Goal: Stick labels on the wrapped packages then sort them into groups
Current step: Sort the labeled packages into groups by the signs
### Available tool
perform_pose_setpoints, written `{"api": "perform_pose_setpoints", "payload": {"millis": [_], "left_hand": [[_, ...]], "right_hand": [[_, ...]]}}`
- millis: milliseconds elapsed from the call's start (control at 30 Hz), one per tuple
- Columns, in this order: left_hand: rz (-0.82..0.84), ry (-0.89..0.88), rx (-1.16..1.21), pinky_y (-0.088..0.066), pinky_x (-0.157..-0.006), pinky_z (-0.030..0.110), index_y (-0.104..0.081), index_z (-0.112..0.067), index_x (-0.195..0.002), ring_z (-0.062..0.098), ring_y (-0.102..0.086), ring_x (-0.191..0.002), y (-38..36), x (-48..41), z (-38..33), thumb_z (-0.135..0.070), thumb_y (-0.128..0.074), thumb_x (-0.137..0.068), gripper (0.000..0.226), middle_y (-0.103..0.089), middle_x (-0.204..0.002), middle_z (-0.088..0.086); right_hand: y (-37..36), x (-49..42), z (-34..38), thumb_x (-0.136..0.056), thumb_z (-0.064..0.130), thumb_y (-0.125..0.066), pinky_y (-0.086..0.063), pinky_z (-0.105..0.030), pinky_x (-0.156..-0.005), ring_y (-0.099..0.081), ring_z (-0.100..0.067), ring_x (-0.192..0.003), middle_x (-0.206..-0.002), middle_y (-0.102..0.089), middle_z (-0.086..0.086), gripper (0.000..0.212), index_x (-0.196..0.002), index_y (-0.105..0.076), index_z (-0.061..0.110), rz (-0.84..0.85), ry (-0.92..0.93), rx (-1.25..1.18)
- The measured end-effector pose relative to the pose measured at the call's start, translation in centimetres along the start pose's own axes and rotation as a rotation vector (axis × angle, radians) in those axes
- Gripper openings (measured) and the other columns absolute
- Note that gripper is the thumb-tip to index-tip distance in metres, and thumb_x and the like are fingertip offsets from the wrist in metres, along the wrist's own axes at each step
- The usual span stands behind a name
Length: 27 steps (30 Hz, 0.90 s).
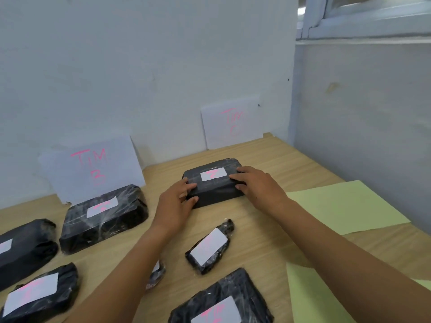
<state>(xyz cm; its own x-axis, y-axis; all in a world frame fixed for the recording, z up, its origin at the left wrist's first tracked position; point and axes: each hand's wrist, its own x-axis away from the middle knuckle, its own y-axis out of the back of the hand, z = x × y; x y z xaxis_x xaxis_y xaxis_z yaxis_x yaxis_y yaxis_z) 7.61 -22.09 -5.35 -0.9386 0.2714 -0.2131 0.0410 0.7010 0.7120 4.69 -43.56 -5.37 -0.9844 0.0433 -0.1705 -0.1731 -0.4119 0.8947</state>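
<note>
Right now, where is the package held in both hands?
Head view: the package sits on the table between left hand and right hand, before the TIM C sign.

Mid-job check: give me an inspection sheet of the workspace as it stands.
Surface: wooden table, packages spread across it.
Job's things: black wrapped package with a white label, in front of the TIM C sign; second package, labelled, before the TIM B sign; small package and others nearer, all labelled.
Clutter: green paper sheets at right.
Hands: left hand and right hand grip the black wrapped package's ends.
Cables: nothing seen.
Surroundings: white wall; window frame upper right.
</note>
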Motion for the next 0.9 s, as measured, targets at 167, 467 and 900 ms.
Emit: {"api": "perform_pose_setpoints", "payload": {"millis": [167, 467, 900], "left_hand": [[0.06, 0.005, 0.088, -0.022, -0.093, 0.002, -0.058, -0.021, -0.128, 0.018, -0.042, -0.132, -3.4, -2.9, -2.1, -0.016, -0.063, -0.089, 0.04, -0.044, -0.145, 0.007], [0.089, -0.031, 0.101, -0.036, -0.096, 0.014, -0.057, -0.026, -0.13, 0.013, -0.055, -0.12, -7.3, -8.9, -3.0, -0.02, -0.066, -0.088, 0.043, -0.057, -0.133, 0.0], [0.096, -0.042, 0.118, -0.037, -0.101, 0.022, -0.055, -0.026, -0.131, 0.015, -0.054, -0.12, -9.5, -14.6, -3.0, -0.023, -0.07, -0.085, 0.049, -0.058, -0.132, 0.002]], "right_hand": [[0.8, -1.6, -4.7, -0.096, 0.023, -0.053, -0.033, -0.029, -0.102, -0.044, -0.026, -0.126, -0.143, -0.037, 0.0, 0.037, -0.132, -0.055, 0.027, -0.068, -0.109, -0.109], [1.2, -5.3, -10.0, -0.095, 0.026, -0.054, -0.029, -0.024, -0.101, -0.04, -0.023, -0.132, -0.148, -0.038, 0.003, 0.04, -0.135, -0.053, 0.023, -0.158, -0.189, -0.191], [1.1, -7.6, -11.7, -0.101, 0.028, -0.04, -0.028, -0.034, -0.111, -0.028, -0.024, -0.14, -0.16, -0.006, 0.007, 0.049, -0.149, -0.026, 0.029, -0.1, -0.188, -0.089]]}}
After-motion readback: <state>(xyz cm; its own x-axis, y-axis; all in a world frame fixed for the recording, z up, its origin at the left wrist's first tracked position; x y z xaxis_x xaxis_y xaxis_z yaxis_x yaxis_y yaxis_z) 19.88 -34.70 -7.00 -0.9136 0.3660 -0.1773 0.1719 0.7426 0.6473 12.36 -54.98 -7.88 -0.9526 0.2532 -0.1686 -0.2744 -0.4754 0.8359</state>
